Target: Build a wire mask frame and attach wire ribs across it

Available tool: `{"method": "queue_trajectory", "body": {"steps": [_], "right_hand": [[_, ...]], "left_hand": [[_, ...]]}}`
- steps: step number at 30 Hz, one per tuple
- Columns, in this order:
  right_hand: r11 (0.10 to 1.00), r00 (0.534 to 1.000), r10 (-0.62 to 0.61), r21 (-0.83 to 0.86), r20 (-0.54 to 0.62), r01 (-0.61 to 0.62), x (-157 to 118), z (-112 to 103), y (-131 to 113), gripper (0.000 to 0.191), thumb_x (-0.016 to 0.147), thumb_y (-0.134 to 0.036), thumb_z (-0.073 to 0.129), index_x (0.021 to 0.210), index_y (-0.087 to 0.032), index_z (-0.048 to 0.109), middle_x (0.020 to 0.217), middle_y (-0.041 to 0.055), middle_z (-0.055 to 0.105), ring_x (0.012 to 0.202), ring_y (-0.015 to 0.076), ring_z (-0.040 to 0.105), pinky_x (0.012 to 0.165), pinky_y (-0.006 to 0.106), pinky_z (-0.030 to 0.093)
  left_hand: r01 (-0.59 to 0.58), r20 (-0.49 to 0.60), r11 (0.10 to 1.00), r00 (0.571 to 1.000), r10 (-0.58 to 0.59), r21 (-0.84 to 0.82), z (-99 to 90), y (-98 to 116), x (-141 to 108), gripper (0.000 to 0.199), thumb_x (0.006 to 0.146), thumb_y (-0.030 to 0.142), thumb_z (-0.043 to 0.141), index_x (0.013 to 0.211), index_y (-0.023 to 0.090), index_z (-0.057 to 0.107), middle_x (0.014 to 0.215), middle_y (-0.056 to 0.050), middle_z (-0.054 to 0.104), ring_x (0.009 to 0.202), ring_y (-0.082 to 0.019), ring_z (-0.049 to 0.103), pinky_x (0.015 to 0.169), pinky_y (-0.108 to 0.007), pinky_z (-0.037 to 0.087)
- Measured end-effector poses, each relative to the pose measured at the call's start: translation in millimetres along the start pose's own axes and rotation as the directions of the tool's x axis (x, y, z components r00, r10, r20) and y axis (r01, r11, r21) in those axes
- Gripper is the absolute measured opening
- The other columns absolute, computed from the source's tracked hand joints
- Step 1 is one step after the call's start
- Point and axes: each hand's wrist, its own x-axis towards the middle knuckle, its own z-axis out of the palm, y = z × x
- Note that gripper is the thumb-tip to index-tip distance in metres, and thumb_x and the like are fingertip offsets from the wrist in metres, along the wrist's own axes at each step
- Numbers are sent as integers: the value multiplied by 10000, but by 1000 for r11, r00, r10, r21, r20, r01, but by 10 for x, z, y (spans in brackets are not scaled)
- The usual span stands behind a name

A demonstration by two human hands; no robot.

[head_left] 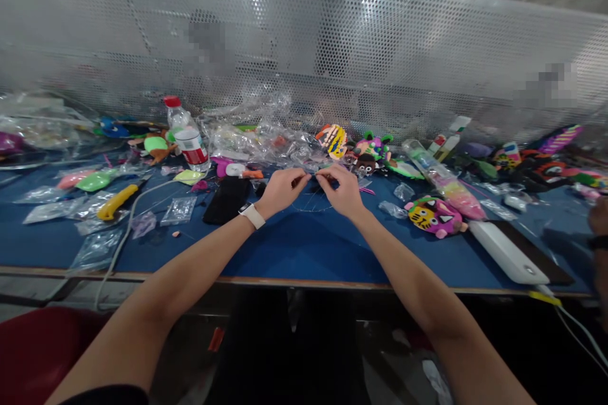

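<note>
Over the middle of the blue table, my left hand pinches thumb to forefinger, a white-strapped watch on its wrist. My right hand makes the same pinch a short gap away, fingertips facing the left ones. A thin clear thread loops below and between both hands; its ends are too fine to trace at the fingertips. Left of my left hand lies a black phone. Just behind the hands are an orange, white and yellow clay figure and a dark clay face.
A red-capped bottle and a yellow utility knife are on the left, among small plastic bags. To the right lie a pink-and-yellow clay cat and a white power bank. Another person's hand shows at the right edge.
</note>
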Motion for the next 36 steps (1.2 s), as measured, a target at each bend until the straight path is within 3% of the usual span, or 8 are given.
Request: {"method": "queue_trajectory", "body": {"steps": [7,21,28,36], "right_hand": [[1000,1000,-5,6,4,5,1,-10,-10,194,1044,-349,602,965,-240,741,869,45,716,751,209,663,725,384,588],[1000,1000,14,-4,15,-13,3,6,57,146,1021,-285,614,1089,-258,740,1022,56,755,768,208,687,792,427,624],[1000,998,19,-2,-67,-19,11,22,108,74,993,-284,655,1023,-250,713,978,50,755,784,211,701,769,407,635],[1000,997,6,2,-80,-6,-2,5,90,81,1009,-304,664,962,-256,709,971,44,735,766,203,686,763,409,632]], "left_hand": [[-4,14,1000,1000,5,-8,-8,-9,-8,410,1113,374,497,762,193,609,698,-18,643,632,-160,591,627,-292,435],[24,-44,1000,999,-23,21,12,-26,-14,459,1125,427,469,733,203,549,665,0,584,595,-145,528,604,-289,395],[40,-59,999,997,-40,-5,26,-31,-15,449,1114,403,490,716,199,529,645,13,560,586,-136,510,601,-286,376],[31,-35,999,999,-31,-10,37,-36,-30,454,1119,418,469,724,204,532,657,2,580,591,-151,528,598,-299,384]]}}
